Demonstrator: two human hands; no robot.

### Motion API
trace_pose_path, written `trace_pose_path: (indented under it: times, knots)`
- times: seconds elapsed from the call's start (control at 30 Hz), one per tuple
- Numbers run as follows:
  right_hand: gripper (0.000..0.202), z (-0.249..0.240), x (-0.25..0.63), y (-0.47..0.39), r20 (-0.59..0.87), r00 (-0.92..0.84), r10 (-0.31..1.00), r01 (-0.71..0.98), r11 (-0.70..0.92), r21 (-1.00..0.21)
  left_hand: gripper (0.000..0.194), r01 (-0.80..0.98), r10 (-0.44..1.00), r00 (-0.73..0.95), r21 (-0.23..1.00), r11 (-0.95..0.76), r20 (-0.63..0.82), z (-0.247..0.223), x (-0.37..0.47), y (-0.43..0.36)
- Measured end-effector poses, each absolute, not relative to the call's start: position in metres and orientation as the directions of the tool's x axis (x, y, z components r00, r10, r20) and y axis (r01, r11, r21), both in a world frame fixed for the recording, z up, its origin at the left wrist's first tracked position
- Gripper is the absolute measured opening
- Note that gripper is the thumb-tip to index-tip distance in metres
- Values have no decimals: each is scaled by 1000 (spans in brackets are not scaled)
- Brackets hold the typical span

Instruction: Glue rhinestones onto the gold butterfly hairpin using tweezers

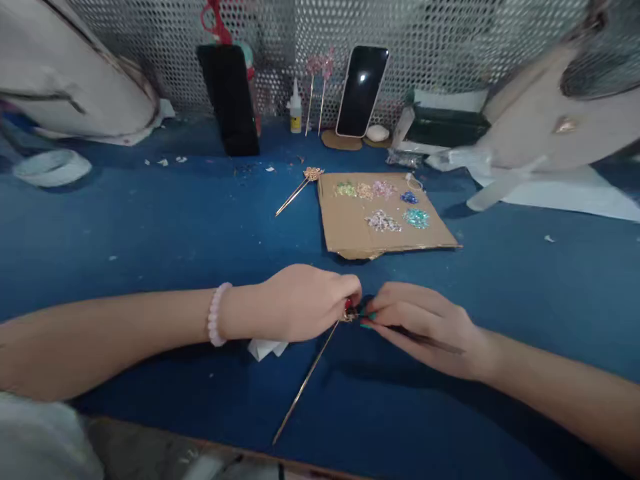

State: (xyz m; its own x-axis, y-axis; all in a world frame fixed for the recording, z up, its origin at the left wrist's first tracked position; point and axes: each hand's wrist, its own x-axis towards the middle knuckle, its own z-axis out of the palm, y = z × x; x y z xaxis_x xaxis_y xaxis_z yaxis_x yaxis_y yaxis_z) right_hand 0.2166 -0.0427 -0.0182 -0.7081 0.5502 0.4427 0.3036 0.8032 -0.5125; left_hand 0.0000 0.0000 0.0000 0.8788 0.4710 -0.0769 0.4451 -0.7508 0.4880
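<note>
My left hand (pixel 313 301), with a pale beaded bracelet at the wrist, pinches the ornamented head of a gold hairpin (pixel 305 383). The pin's long stem slants down to the lower left over the blue table. From the right, my right hand (pixel 425 327) is closed on a thin dark tool (pixel 430 341), its tip at the hairpin's head. Fingers partly cover the head, so its details are hidden. Beyond the hands lies a cardboard sheet (pixel 350 230) with small piles of coloured beads (pixel 383 221). Another gold hairpin (pixel 294 195) rests by its left edge.
At the back stand two phones (pixel 230 100) (pixel 363 90), a glue bottle (pixel 295 110) and pink-topped pins (pixel 323 100). A tape roll (pixel 53 167) lies at the left. White bags flank the table. Folded white paper (pixel 267 349) lies under my left wrist.
</note>
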Motion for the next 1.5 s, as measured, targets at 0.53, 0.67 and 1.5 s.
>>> trace_pose_path:
  times: [0.53,0.67,1.5]
  knots:
    - [9,-7,213,-28,169,-534,828,451,448,-772,15,464,508,861,363,-808,32,-5,1,-1]
    - [5,-8,213,-30,101,-549,829,436,388,-812,12,488,514,856,235,-840,59,-8,2,-7]
    - [14,-8,206,-39,116,-501,858,569,427,-703,7,482,458,871,-125,-867,178,-16,0,-19]
